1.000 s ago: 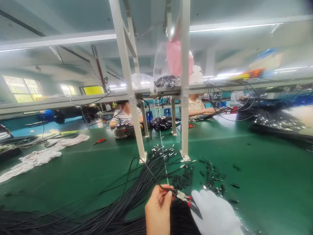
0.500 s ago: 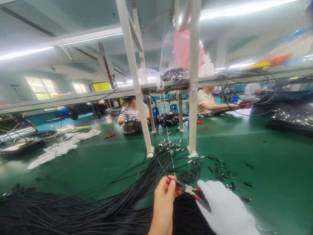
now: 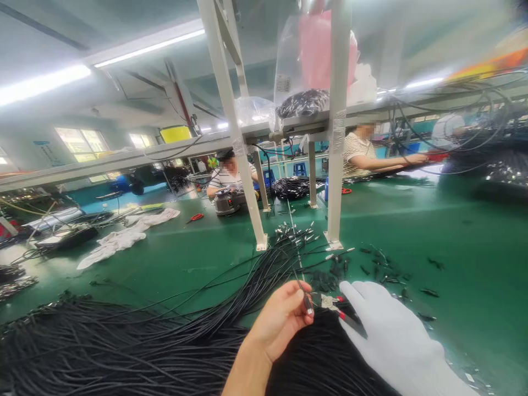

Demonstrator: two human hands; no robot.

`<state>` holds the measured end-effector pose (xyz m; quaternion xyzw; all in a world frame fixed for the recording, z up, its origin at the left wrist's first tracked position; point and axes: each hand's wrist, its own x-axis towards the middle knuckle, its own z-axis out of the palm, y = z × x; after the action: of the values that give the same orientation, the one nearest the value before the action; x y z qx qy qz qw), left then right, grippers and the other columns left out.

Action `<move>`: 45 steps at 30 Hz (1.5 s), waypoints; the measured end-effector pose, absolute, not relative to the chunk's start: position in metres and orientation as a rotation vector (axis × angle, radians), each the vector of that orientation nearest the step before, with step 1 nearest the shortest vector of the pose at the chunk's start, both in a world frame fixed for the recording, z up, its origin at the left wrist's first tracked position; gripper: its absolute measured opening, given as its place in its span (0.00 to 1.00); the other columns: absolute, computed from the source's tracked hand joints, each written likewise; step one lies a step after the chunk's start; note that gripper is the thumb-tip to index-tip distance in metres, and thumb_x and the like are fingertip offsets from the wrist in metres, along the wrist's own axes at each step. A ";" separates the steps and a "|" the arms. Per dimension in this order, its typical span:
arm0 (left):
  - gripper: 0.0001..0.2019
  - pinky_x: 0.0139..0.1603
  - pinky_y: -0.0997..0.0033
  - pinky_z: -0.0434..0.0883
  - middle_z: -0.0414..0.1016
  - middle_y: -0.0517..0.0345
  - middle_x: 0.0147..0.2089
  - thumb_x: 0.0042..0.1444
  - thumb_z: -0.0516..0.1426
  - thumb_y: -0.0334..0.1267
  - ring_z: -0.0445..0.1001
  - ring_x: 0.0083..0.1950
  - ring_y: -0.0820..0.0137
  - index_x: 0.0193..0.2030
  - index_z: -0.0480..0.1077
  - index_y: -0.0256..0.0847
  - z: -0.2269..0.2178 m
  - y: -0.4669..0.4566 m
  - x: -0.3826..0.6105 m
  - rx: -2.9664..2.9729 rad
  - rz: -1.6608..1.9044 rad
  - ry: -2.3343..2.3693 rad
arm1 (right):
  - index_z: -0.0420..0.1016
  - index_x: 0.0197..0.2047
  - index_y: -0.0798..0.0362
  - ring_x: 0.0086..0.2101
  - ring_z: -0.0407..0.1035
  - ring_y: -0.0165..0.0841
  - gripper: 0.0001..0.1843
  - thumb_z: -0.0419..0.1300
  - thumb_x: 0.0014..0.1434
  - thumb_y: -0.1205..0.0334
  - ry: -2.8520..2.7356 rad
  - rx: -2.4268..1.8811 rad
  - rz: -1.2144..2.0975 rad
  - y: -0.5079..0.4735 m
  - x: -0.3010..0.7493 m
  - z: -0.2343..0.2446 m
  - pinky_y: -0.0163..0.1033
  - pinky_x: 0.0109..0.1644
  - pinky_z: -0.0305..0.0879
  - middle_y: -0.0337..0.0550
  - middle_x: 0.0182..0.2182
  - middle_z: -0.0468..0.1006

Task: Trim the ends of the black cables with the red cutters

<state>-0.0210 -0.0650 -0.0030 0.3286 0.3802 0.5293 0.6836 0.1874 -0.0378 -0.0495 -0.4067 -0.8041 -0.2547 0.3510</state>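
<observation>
My bare left hand (image 3: 282, 319) pinches the end of a thin black cable (image 3: 303, 291) between thumb and fingers. My right hand (image 3: 391, 335), in a white glove, grips small cutters with red-and-black handles (image 3: 336, 307), whose jaws sit right at the cable end. A big heap of black cables (image 3: 124, 346) spreads from the lower left under both hands. Cable ends with metal tips (image 3: 295, 234) fan out toward the white frame legs. Short black cut pieces (image 3: 371, 269) lie scattered on the green table (image 3: 454, 258) just beyond the cutters.
White frame posts (image 3: 336, 165) stand on the table ahead, carrying a shelf with bagged parts (image 3: 303, 104). White cloth (image 3: 124, 236) and red scissors (image 3: 196, 218) lie at the left. Two other people (image 3: 363, 157) work across the table, one beside a grey machine (image 3: 226, 202).
The view has swung left and down, showing more of the cable heap. My left hand has turned, and now holds the cable end upright at the cutter jaws.
</observation>
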 end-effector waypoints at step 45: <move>0.13 0.31 0.74 0.63 0.70 0.59 0.27 0.47 0.67 0.42 0.65 0.25 0.77 0.34 0.80 0.34 0.005 -0.070 -0.023 1.037 1.021 1.082 | 0.70 0.32 0.48 0.27 0.67 0.37 0.08 0.64 0.47 0.63 -2.277 -1.038 -0.730 -0.044 0.195 -0.039 0.39 0.30 0.51 0.38 0.24 0.71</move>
<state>-0.0234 -0.0700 0.0053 0.4503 0.4699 0.4435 0.6162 0.1945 -0.0440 -0.0395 -0.3840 -0.8424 -0.2700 0.2645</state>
